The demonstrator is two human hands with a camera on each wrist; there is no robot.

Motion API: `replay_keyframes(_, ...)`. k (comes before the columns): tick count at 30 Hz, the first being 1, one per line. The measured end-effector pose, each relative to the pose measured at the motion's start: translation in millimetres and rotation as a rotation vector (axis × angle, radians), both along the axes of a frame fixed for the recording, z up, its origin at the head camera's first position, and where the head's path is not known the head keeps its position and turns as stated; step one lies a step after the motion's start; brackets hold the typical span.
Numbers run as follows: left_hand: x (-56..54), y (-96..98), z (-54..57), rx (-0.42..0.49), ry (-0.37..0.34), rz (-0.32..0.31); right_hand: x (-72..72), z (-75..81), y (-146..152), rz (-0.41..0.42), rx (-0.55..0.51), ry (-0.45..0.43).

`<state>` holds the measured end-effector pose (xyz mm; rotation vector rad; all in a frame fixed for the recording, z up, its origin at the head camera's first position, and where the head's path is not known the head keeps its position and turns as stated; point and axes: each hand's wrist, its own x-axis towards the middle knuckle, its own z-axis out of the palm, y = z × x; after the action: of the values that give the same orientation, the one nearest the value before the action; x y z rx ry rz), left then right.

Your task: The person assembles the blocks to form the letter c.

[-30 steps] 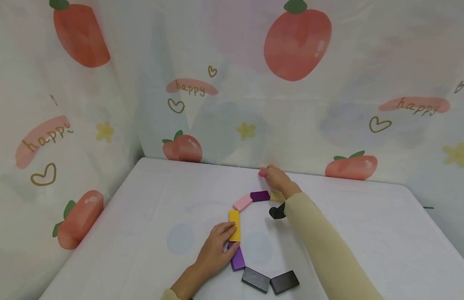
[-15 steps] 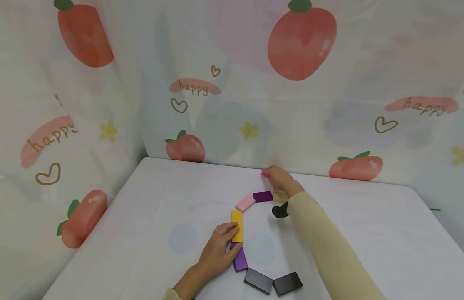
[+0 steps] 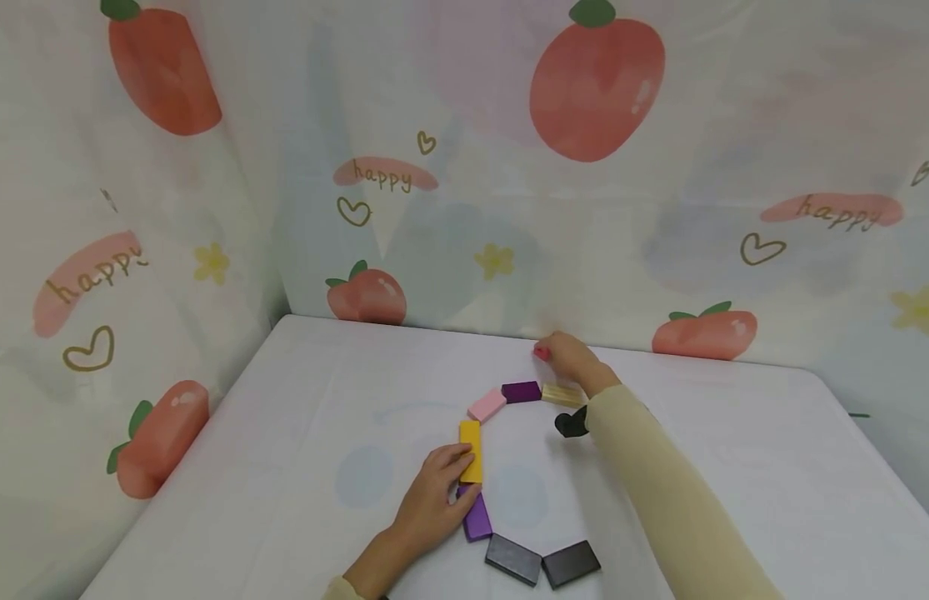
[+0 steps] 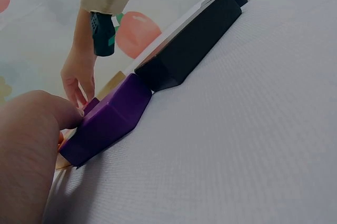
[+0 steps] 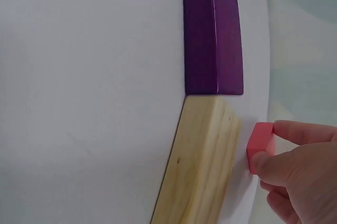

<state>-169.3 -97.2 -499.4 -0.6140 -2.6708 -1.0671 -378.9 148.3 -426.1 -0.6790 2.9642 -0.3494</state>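
Observation:
Far back on the table, my right hand (image 3: 575, 360) pinches a coral-red block (image 5: 260, 145) between thumb and fingertips. A natural wood block (image 5: 197, 161) lies just in front of it, end to end with a dark purple block (image 5: 213, 34). My left hand (image 3: 432, 497) rests on the curved row: its fingers lie over a yellow block (image 3: 470, 429) while the thumb touches a violet block (image 4: 108, 121). Between the yellow and dark purple ones sits a light pink block (image 3: 486, 406).
Two black blocks, one at the row's near end (image 3: 571, 564) and one beside it (image 3: 512, 558), continue the curve toward me. A patterned cloth (image 3: 464, 167) rises behind the white table (image 3: 284, 433). A dark wrist camera (image 3: 571, 423) hangs under the right sleeve.
My right hand has shifted slightly to the right with the coral-red block, and the wood block shows more fully. My left hand stays on the row.

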Motion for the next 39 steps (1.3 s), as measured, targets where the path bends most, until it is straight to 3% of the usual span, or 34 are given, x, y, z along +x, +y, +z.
replay_keyframes(15,1.0,1.0,-1.7,0.005,0.008,0.014,17.3,3.3,50.7,-0.073,-0.005,-0.061)
replay_keyframes(22,1.6,2.3,-1.3,0.004,0.011,0.015,24.9,0.3,68.3,-0.045,0.008,-0.013)
replay_keyframes(28,2.6,3.7,-1.5,0.025,0.010,0.014,40.4,-7.1,81.1,-0.069,-0.042,-0.021)
replay_keyframes(39,2.1,5.4,-2.3,0.026,0.018,0.015,69.2,-8.4,88.9,-0.051,-0.078,0.042)
